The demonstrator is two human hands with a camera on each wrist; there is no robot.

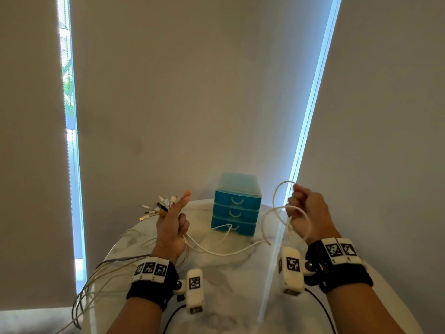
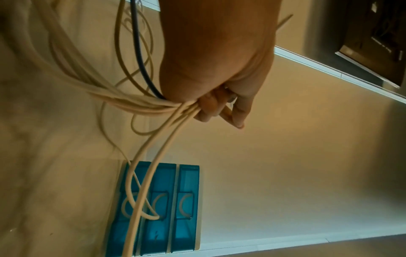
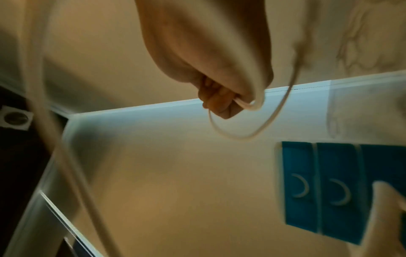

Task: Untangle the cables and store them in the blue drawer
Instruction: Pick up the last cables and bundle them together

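A blue three-drawer unit (image 1: 236,214) stands at the back of the marble table, all drawers closed. My left hand (image 1: 172,224) is raised left of it and grips a bundle of cables (image 2: 140,104), mostly white with one dark. Their plug ends (image 1: 156,207) fan out above my fist, and my index finger points up. My right hand (image 1: 307,209) is held up right of the drawers, fist closed on a white cable (image 1: 281,194) that loops above and below it (image 3: 241,132). That cable sags across the table between both hands, passing the lowest drawer front.
The round marble table (image 1: 228,280) is small, with its edge close on both sides. Cable loops (image 1: 96,285) hang off the left edge toward the floor. Grey blinds and bright window strips stand close behind the drawers.
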